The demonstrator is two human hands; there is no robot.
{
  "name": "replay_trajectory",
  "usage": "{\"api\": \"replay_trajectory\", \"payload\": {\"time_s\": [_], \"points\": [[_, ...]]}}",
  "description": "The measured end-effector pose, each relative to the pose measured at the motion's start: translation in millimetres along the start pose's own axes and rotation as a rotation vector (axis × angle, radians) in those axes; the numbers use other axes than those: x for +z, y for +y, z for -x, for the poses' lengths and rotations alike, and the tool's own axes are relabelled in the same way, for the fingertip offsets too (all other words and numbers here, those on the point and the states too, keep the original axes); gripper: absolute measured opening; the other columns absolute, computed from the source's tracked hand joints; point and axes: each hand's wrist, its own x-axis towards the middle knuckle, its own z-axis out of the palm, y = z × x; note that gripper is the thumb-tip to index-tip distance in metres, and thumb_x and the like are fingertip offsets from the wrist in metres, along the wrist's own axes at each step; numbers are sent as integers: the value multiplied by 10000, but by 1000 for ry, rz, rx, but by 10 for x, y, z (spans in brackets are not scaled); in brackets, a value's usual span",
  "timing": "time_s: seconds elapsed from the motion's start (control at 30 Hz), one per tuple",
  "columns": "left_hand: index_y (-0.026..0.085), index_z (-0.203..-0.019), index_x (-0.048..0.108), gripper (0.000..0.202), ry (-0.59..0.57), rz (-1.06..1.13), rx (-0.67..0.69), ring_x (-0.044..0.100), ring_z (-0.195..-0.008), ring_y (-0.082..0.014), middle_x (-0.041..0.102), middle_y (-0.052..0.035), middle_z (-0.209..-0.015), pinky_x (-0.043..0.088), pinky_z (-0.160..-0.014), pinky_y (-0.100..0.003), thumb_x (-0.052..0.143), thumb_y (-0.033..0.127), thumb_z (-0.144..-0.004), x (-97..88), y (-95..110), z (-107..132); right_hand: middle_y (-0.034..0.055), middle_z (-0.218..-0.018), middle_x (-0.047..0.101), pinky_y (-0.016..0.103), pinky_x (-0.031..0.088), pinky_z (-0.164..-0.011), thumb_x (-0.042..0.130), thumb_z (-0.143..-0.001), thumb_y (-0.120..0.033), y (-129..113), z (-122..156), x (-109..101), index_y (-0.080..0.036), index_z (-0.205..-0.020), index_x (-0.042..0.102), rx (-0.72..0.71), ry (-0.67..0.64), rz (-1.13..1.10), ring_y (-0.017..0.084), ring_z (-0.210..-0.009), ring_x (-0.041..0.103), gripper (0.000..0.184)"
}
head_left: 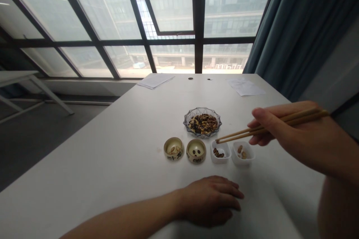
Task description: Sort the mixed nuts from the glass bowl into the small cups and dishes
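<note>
Right hand [283, 134] grips wooden chopsticks [241, 132], tips over white dish [220, 158] of dark seeds [218, 152]; left hand [210, 201] lies flat, empty. Glass bowl [202, 110] heaped with mixed seeds [203, 124]; second white dish [243, 160] holds pale seeds [241, 152]; two ceramic cups [173, 149] hold few seeds.

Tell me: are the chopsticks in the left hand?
No, the right hand holds the chopsticks; the left hand rests on the table.

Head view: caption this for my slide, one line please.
Right hand holds wooden chopsticks over a small white dish, left hand resting on the white table.

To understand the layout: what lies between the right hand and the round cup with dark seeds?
The head view shows a white dish and another white dish, with chopsticks above them.
</note>
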Motion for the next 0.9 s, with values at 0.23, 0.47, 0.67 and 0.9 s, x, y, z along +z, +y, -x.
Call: {"api": "replay_trajectory", "payload": {"time_s": [0.23,0.47,0.67,0.9], "points": [[171,-1211,662,274,3,-27,16,558,-1413,-215,666,-98,-1423,403,-1232,-326,544,254,-979,-13,16,-7,66,-646,764,295,568,-433,678,-947,-577,-7,14,47,-234,-747,793,26,-107,-10,260,-568,758,413],[163,-1205,668,273,2,-33,17,565,-1406,-216,666,-101,-1422,401,-1230,-321,542,263,-984,-17,13,-9,68,-617,750,295,551,-421,656,-963,-568,-25,-3,26,-240,-725,778,-15,-17,41,250,-540,742,423],[147,-1208,675,291,5,-29,28,573,-1398,-230,667,-107,-1422,408,-1228,-325,540,267,-980,3,-12,-3,78,-670,768,243,566,-418,704,-931,-580,11,-87,115,-199,-760,774,33,76,-39,234,-564,765,423],[159,-1210,673,285,6,-33,24,564,-1412,-222,668,-105,-1423,394,-1240,-327,535,269,-987,3,-10,3,80,-682,762,271,601,-502,700,-931,-591,361,-363,435,-153,-804,770,-4,47,-135,235,-590,767,461]]}}
